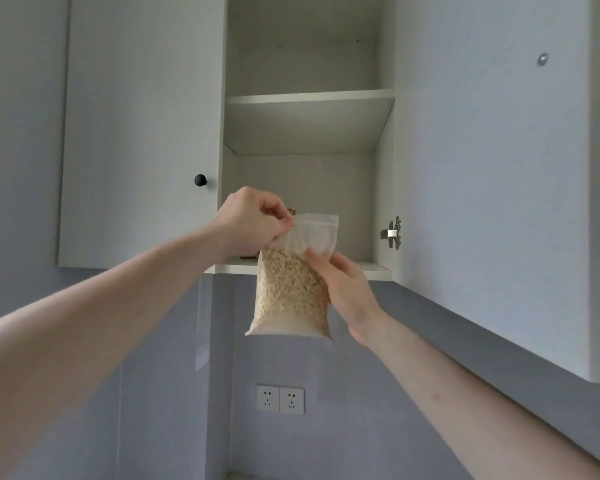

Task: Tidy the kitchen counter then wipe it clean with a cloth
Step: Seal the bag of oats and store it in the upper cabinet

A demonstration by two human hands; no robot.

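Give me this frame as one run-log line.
phase: stowing | object: clear bag of flakes | left hand: pinches top corner | right hand: grips side | target: open wall cabinet | bag: not yet inside

We cannot see the counter or any cloth; the view looks up at the wall cupboard [312, 98]. The top of the cupboard is cut off by the picture's top edge. The open door [492, 168] on the right runs off the picture too. Our left hand [248, 221] hides the top left corner of the clear bag [291, 289]. Something small and brown [292, 211] peeks out behind that hand, and we cannot tell what it is. Our right hand [347, 292] covers the bag's right edge. We cannot tell what the pale bits in the bag are. Both arms run off the bottom corners.
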